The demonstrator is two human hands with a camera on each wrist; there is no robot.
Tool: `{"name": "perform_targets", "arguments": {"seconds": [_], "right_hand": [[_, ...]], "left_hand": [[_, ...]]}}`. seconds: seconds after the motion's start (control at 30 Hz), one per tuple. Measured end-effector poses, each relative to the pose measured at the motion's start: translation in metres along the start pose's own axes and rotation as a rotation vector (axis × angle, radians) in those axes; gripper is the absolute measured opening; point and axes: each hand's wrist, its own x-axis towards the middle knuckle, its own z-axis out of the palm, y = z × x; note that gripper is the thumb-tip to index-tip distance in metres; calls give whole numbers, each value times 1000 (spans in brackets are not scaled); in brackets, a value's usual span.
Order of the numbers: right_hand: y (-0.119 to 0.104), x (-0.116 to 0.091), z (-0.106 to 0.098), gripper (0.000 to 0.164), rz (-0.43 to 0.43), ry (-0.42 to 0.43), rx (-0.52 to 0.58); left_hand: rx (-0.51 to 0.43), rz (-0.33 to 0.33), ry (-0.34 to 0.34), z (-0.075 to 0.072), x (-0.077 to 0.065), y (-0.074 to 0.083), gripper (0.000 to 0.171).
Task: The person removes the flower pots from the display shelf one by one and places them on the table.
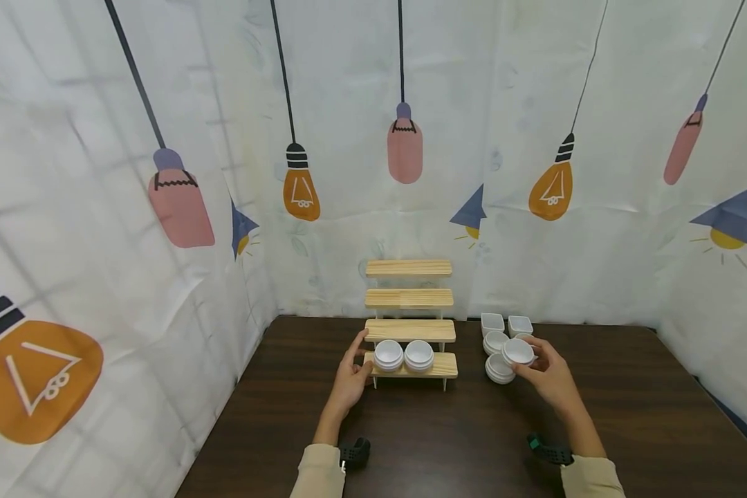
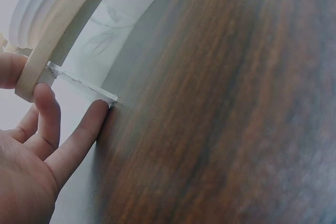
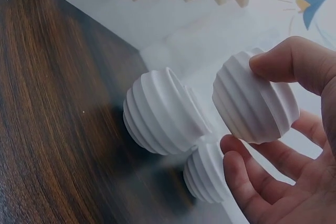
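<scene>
A tiered wooden stand (image 1: pixel 411 330) with clear legs (image 2: pixel 84 84) stands at the back of the table. My left hand (image 1: pixel 351 379) grips the left end of its lowest step; in the left wrist view, one fingertip touches the foot of a leg. Two round white pots (image 1: pixel 389 355) (image 1: pixel 419 355) sit side by side on that step. My right hand (image 1: pixel 546 370) holds another white ribbed pot (image 3: pixel 255 98) between thumb and fingers, raised above the others. Beside it, a ribbed pot (image 3: pixel 163 113) and a further one (image 3: pixel 205 174) stand on the table.
Two square white pots (image 1: pixel 492 323) (image 1: pixel 519 325) stand behind the round ones, right of the stand. The dark wooden table (image 1: pixel 448 443) reaches back to a white printed cloth (image 1: pixel 348 256), which also hangs along both sides.
</scene>
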Motion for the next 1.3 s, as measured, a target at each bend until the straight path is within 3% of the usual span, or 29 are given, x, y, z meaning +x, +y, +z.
{"name": "perform_targets", "arguments": {"seconds": [0.17,0.43,0.53,0.73,0.83,1.3], "right_hand": [[2,-1,-3,65,16,3,-11],[6,1,-6,68,41,0,-48],[8,1,-6,69,53,-4,-45],[10,0,-8,69,74,1,-39],[10,0,-9,68,85,8,-43],[19,-2,-15,67,114,-10,-67]], "left_hand": [[-3,3,1,1,0,-1,70],[-24,-8,-21,0,-14,34,68],[-15,-7,-20,0,-12,32,68],[11,-10,-5,1,-1,5,70],[12,-3,5,0,0,-1,71],[11,-1,1,-1,-1,2,71]]}}
